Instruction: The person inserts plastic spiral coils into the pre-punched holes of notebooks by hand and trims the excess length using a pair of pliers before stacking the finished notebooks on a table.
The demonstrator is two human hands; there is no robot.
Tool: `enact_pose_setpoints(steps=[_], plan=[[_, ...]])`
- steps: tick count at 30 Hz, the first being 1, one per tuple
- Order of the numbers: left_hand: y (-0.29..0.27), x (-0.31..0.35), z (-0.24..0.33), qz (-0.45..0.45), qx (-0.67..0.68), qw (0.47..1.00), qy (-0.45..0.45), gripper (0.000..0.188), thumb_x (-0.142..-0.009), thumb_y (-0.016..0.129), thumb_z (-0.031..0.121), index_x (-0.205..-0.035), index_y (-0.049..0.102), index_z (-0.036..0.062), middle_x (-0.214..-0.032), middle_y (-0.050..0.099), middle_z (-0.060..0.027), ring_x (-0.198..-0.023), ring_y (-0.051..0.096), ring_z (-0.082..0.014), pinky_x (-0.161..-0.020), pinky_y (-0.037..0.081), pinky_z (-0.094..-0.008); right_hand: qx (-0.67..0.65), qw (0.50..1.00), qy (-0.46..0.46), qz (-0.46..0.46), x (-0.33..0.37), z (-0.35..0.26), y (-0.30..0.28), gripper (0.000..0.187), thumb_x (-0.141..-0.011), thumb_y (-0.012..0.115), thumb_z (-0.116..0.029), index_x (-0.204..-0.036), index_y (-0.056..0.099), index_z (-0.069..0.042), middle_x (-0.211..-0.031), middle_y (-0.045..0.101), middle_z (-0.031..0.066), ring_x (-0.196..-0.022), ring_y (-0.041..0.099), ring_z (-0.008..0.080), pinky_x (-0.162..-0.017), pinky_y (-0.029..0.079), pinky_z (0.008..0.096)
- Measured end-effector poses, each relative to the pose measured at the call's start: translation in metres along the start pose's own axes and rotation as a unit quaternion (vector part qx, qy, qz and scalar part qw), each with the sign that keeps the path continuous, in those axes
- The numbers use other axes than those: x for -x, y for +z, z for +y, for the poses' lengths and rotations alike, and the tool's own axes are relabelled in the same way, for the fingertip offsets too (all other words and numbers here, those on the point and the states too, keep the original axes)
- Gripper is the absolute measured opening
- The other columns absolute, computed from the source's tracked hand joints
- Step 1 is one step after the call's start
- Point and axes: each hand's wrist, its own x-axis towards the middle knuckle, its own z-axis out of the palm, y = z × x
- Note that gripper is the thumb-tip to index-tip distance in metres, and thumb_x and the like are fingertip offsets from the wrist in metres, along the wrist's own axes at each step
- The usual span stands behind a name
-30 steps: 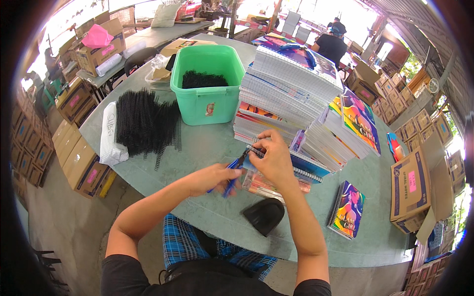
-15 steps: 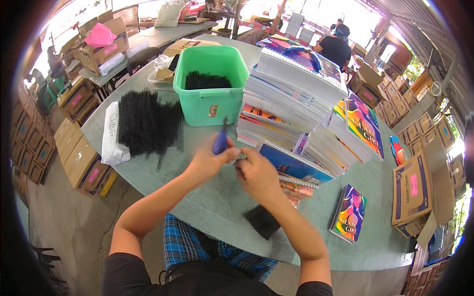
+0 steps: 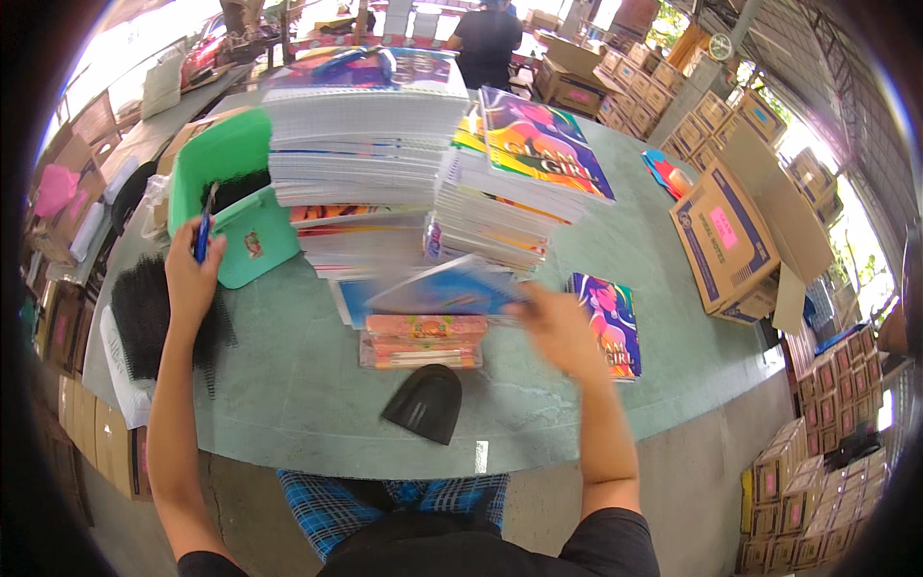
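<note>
My left hand (image 3: 195,269), raised at the front of the green bin (image 3: 264,240), is closed around blue-handled pliers (image 3: 202,238) with the metal end up. Black spiral binding coils (image 3: 240,189) lie in the bin, and a heap of the same coils (image 3: 154,322) is spread beside it. My right hand (image 3: 562,332), smeared by motion, grips the right end of a blurred blue notebook (image 3: 437,288). That notebook is tilted in front of the tall stacks of notebooks (image 3: 361,144). Nearer me lies a clear pack with pink contents (image 3: 423,341).
A black rounded flat piece (image 3: 425,404) lies near the table's front edge. Small colourful notebooks (image 3: 611,327) are piled to the right of the stacks. An open carton (image 3: 726,240) stands at the right edge. Beyond the table a person (image 3: 488,43) in dark clothes faces away.
The view has turned right. My hands, close together before, are now wide apart: the left has moved with the pliers to the bin, the right to the blue notebook, which has lifted and tilted.
</note>
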Motion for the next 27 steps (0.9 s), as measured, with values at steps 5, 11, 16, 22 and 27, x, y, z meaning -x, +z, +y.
enact_pose_setpoints(steps=[5,11,16,22,27], plan=[[0.006,0.046,0.006,-0.082,0.002,0.996,-0.034,0.031,-0.079,0.066,0.01,-0.106,0.056,-0.0013,-0.091,0.06,-0.0122,-0.082,0.059,-0.0218,-0.078,0.046,-0.0312,-0.038,0.976,0.086,0.199,0.065,0.072,-0.101,0.013,-0.083,0.062,-0.01,-0.092,0.063,0.0,-0.079,0.061,0.0087,-0.071,0.056,0.0167,-0.065,0.045,0.0297],[0.032,0.069,0.013,-0.137,0.021,0.99,-0.025,0.034,-0.075,0.067,0.009,-0.105,0.056,-0.0027,-0.092,0.059,-0.0164,-0.081,0.059,-0.0269,-0.075,0.046,-0.0326,-0.07,0.982,0.131,0.114,0.1,0.221,-0.09,0.029,-0.079,0.058,0.0,-0.108,0.062,0.001,-0.109,0.063,0.0134,-0.101,0.059,0.0213,-0.089,0.044,0.0284],[0.037,0.112,0.011,-0.213,-0.001,0.977,-0.004,0.035,-0.073,0.067,0.01,-0.104,0.057,-0.0028,-0.091,0.058,-0.0187,-0.079,0.058,-0.0344,-0.072,0.046,-0.0357,-0.144,0.923,0.296,0.198,0.128,0.272,-0.025,0.037,-0.081,0.054,0.003,-0.118,0.057,0.004,-0.116,0.061,0.0166,-0.104,0.059,0.0223,-0.091,0.044,0.0295],[0.061,0.15,0.003,-0.282,-0.042,0.959,-0.001,0.046,-0.073,0.071,0.021,-0.11,0.055,-0.0013,-0.101,0.055,-0.0183,-0.093,0.052,-0.0359,-0.081,0.042,-0.0431,-0.138,0.906,0.299,0.265,0.104,0.285,-0.031,0.038,-0.08,0.059,0.002,-0.118,0.057,0.005,-0.111,0.063,0.019,-0.098,0.062,0.0217,-0.086,0.047,0.0294],[0.066,0.175,0.033,-0.262,-0.118,0.955,0.075,0.054,-0.075,0.07,0.034,-0.114,0.054,0.0,-0.109,0.052,-0.017,-0.101,0.048,-0.0354,-0.087,0.037,-0.0476,-0.088,0.904,0.319,0.269,0.098,0.285,-0.018,0.031,-0.079,0.063,-0.002,-0.109,0.062,0.006,-0.102,0.067,0.0171,-0.091,0.064,0.0209,-0.082,0.049,0.0296]])
